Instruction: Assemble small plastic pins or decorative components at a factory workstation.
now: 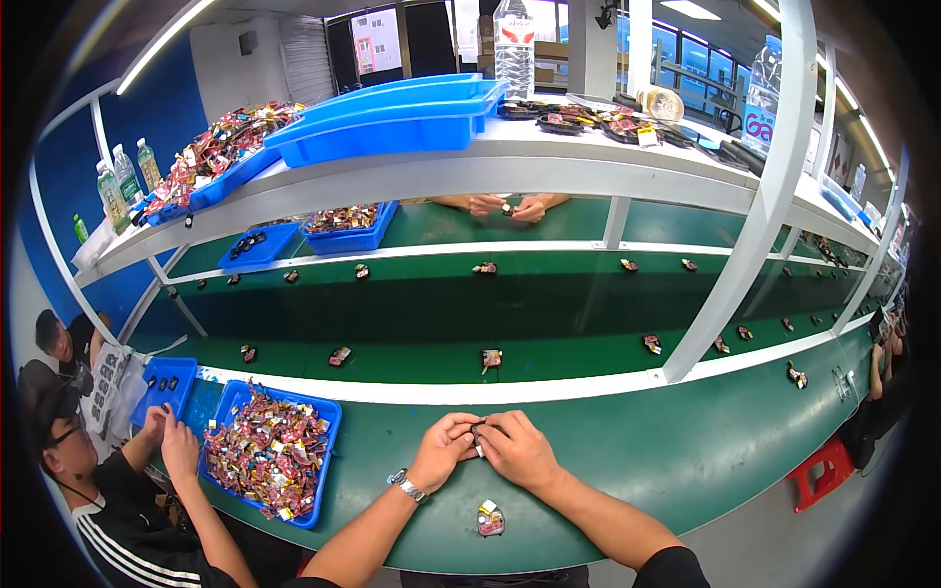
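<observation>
My left hand [441, 456], with a metal watch on its wrist, meets my right hand [520, 451] over the green bench [598, 441]. Both are closed, fingertips together, on a small black part [477, 429] with a whitish bit below it. The fingers hide most of that part, so its exact kind does not show. Closer to the bench's front edge, between my forearms, lies a small black assembly [490, 521] with red and yellow-white pieces. Left of my left hand stands a blue tray [334, 431] heaped with small red, white and yellow parts [270, 456].
Similar small assemblies [491, 361] sit spaced along the green conveyor [421, 314] beyond a white rail [431, 392]. A white post [745, 216] rises at right. A co-worker's hands [176, 446] work at left beside a smaller blue tray [184, 370]. Overhead, a shelf holds blue trays [382, 137].
</observation>
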`<state>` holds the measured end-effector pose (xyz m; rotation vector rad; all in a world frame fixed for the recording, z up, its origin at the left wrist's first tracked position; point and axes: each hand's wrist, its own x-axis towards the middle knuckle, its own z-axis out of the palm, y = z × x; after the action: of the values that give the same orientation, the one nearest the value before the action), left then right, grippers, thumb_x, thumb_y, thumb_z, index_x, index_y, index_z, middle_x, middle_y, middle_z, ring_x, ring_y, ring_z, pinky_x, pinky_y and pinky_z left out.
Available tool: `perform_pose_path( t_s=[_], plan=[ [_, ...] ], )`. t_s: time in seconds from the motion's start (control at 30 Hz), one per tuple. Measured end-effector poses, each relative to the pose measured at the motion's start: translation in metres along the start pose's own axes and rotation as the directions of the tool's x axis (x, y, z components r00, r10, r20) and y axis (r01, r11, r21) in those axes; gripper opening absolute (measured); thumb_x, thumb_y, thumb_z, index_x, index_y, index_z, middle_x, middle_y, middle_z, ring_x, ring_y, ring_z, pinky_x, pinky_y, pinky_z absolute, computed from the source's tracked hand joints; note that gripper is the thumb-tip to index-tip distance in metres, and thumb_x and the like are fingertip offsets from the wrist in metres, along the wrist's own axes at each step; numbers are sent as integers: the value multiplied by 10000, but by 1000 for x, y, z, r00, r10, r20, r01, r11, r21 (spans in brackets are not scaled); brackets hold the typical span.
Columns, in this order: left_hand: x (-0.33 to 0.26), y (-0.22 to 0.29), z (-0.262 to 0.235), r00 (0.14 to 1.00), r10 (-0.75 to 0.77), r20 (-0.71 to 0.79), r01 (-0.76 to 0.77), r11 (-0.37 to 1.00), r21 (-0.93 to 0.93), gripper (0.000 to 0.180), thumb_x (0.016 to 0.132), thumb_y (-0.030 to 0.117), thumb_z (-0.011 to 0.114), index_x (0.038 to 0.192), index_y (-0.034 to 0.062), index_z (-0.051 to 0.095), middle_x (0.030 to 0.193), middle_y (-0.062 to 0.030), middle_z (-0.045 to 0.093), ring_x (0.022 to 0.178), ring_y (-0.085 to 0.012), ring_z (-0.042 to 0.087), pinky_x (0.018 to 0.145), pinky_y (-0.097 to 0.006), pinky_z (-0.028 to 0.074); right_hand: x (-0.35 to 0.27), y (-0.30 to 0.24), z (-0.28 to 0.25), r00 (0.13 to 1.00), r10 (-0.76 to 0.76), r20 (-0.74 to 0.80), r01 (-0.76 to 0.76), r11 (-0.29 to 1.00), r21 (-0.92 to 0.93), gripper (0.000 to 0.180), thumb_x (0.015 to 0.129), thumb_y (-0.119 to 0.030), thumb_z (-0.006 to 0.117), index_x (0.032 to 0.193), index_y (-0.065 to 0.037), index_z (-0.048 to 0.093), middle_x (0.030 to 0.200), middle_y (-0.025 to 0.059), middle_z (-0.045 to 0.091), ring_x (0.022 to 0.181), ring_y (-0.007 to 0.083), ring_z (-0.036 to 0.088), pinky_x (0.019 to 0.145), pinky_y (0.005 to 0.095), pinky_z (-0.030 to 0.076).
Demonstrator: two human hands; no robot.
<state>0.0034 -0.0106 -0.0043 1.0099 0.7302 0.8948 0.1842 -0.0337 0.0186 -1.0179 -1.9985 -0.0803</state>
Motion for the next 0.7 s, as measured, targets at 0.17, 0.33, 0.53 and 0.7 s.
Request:
perform_pose_path(
  t_s=[0.17,0.33,0.53,0.7],
  plan=[
    [0,2,3,1000,9,-10,-9,1000,10,248,993,11,473,1235,45,518,1179,-49,629,1025,-105,619,862,-259,542,0,-1,3,999,13,-41,-13,1000,-14,188,741,-64,744,921,-71,690,944,46,618,866,224,610,723,320,538],
    [0,2,7,1000,8,-22,-7,998,55,247,988,-9,463,1226,36,512,1187,-66,624,1033,-127,623,870,-277,547,-5,2,9,999,1,-37,-4,997,-77,181,746,-68,742,920,-68,692,931,42,617,863,218,612,711,316,537],
    [0,3,10,996,45,-76,-43,999,17,255,981,-23,460,1228,27,501,1165,-78,624,1015,-131,627,866,-278,549,2,-10,3,998,-15,-54,8,993,-114,235,753,-75,731,980,-34,684,1074,108,616,923,263,611,776,344,534],
    [2,0,2,998,40,-50,-42,998,-51,325,982,8,491,1306,32,474,1289,-93,584,1099,-145,605,928,-307,532,1,-8,10,998,53,21,-52,997,-49,352,723,-129,757,1049,-28,669,1180,133,601,967,296,610,820,364,533]
  ],
)
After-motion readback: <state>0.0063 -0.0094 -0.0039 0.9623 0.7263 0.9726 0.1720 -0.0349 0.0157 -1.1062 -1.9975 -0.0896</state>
